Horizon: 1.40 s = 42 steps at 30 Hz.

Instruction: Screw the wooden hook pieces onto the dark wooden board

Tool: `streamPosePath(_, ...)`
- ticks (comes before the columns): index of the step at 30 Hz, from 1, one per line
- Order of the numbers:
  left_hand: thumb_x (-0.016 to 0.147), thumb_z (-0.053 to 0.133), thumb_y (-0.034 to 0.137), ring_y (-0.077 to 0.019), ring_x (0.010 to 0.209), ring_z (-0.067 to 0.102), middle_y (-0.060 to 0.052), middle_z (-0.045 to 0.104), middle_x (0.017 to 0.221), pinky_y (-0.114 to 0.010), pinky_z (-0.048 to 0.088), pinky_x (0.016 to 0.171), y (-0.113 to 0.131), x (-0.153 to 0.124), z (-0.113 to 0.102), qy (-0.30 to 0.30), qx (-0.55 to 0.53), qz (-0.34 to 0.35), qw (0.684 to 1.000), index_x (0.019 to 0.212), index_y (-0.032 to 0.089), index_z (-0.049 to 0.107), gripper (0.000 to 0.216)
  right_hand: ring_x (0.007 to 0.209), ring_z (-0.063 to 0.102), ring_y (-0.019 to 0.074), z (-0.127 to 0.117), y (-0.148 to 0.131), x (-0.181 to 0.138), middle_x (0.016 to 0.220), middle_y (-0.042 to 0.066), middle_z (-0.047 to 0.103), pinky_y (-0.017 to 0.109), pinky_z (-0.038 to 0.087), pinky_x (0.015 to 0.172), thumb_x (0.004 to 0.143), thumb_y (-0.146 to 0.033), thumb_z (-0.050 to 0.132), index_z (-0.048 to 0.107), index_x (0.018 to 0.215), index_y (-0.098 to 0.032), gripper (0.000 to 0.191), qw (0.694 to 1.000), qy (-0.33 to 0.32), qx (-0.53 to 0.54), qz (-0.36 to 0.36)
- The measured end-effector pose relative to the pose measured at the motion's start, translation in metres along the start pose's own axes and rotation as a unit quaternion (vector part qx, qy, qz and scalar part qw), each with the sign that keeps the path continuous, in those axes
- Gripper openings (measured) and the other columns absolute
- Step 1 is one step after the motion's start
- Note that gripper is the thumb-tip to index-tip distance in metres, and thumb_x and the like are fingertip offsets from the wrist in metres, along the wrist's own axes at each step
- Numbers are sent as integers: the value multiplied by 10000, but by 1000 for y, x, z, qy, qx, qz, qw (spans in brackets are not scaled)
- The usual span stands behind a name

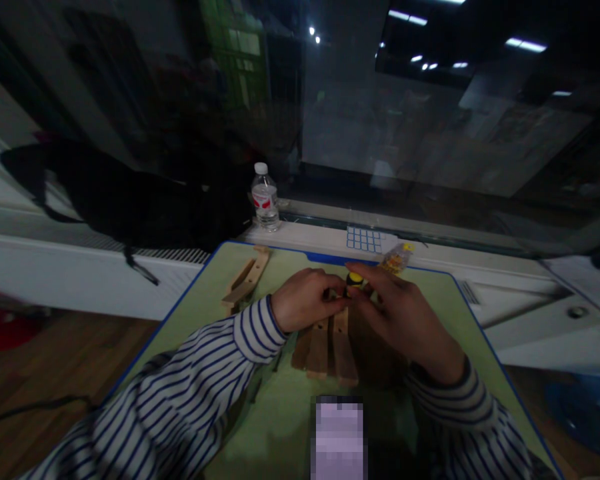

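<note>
Over the table's far middle, my right hand (397, 310) has its fingers closed around a short yellow-and-black handle (355, 279), which looks like a stubby screwdriver. Its tip is hidden by the fingers. My left hand (310, 300) is closed close beside it, thumb and fingers pinching at the base of the handle; what they grip is hidden. Below the hands lie flat wooden pieces (319, 353) side by side, with holes near their upper ends. To the left of my left hand rests another wooden assembly (250, 275) of angled slats with holes.
A phone (339, 437) lies at the near edge of the green blue-rimmed table (195, 293). Small dark rods lie by the left sleeve. A plastic bag (398, 259) is at the far edge. On the sill stand a water bottle (265, 200) and a black bag (145, 200).
</note>
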<state>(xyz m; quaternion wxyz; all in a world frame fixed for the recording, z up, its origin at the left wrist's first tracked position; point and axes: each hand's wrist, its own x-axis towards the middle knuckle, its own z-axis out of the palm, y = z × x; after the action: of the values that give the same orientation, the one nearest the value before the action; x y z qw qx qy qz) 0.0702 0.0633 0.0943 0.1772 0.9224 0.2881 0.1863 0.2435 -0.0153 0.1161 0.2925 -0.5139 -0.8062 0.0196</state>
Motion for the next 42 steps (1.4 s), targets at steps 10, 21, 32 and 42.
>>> streamPosePath(10, 844, 526, 298, -120, 620, 574, -9, 650, 664, -215, 358, 578, -3, 1, 1, -16, -32, 26, 999, 842, 164, 686, 208, 796, 667, 203, 2, 3, 0, 1014, 96, 678, 340, 544, 653, 901, -274, 490, 486, 1216, -170, 332, 1000, 5, 1, 12)
streamPosePath(21, 830, 570, 356, -146, 703, 624, -24, 704, 766, -233, 419, 643, -5, 1, 3, 6, -36, -8, 999, 887, 189, 699, 219, 764, 668, 200, 1, 1, 1, 1001, 99, 683, 338, 544, 633, 900, -329, 490, 490, 1236, -168, 372, 999, 8, 0, 31)
streamPosePath(32, 806, 607, 375, -148, 728, 616, -16, 691, 797, -251, 447, 691, -9, -1, -6, 16, -50, -4, 999, 956, 202, 687, 243, 898, 666, 217, 1, 3, 0, 1116, 105, 665, 394, 543, 781, 916, -282, 456, 470, 1282, -180, 381, 1000, 2, 1, 14)
streamPosePath(42, 659, 751, 442, -262, 1104, 548, -135, 588, 1225, -392, 425, 953, -29, 1, 7, -39, -66, 6, 997, 1260, 154, 520, 706, 849, 684, 214, -1, 10, 1, 1061, 119, 690, 341, 549, 697, 914, -308, 458, 514, 1228, -148, 357, 999, 16, -1, 35)
